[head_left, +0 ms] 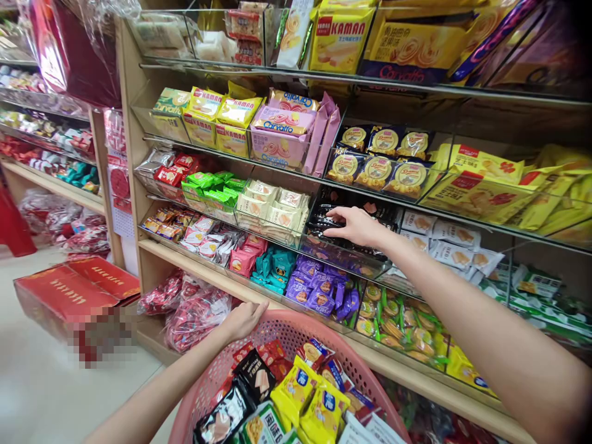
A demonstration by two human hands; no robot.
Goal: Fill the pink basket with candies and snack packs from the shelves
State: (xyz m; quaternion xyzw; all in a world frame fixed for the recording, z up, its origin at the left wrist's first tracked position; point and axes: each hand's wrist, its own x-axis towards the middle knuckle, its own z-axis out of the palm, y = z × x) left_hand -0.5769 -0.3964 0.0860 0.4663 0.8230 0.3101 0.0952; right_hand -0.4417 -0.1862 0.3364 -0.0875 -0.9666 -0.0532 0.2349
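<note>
My right hand (356, 227) reaches into a shelf compartment of black wafer packets (324, 216). Its fingers are apart and touch or hover just over the packets; none is visibly lifted. Low in front of the shelf, my left hand (244, 320) is closed on the rim of a pink plastic basket (370, 376), its fingertips partly hidden. Inside the basket lie yellow snack packets (308, 394), a black packet (254, 374), red packets (272, 354), a green-and-white packet (263, 425) and white ones at the bottom edge.
Clear dividers part the shelf into compartments of purple packets (319, 287), cream packets (272, 206), white packets (451, 240) and round navy-and-gold packets (383, 154). Larger yellow packs (340, 37) fill the top tier. A red box (76, 290) stands on the floor at left.
</note>
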